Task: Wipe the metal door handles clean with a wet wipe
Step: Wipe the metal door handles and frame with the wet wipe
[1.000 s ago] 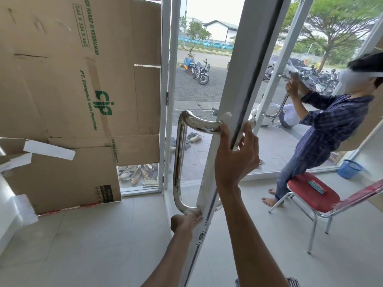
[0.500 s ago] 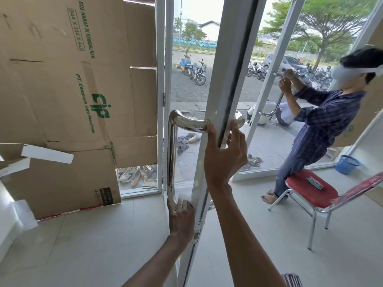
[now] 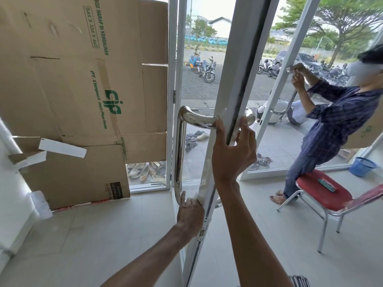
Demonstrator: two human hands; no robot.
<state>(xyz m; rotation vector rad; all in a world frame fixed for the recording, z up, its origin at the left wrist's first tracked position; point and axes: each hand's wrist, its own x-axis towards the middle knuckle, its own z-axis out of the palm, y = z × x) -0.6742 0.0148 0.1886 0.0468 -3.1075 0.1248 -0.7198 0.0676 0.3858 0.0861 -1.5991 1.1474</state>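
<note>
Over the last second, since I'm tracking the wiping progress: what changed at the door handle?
The left grip crept up from under the door handle onto its lower bend, which it now holds. The right grip kept holding the door frame beside the upper mount, and the door stayed ajar.

Both bare forearms are stretched forward. The left hand (image 3: pixel 190 212) is curled low round the polished metal door handle (image 3: pixel 179 152); the right hand (image 3: pixel 232 156) is clasped higher over the white door frame (image 3: pixel 232 75).
</note>
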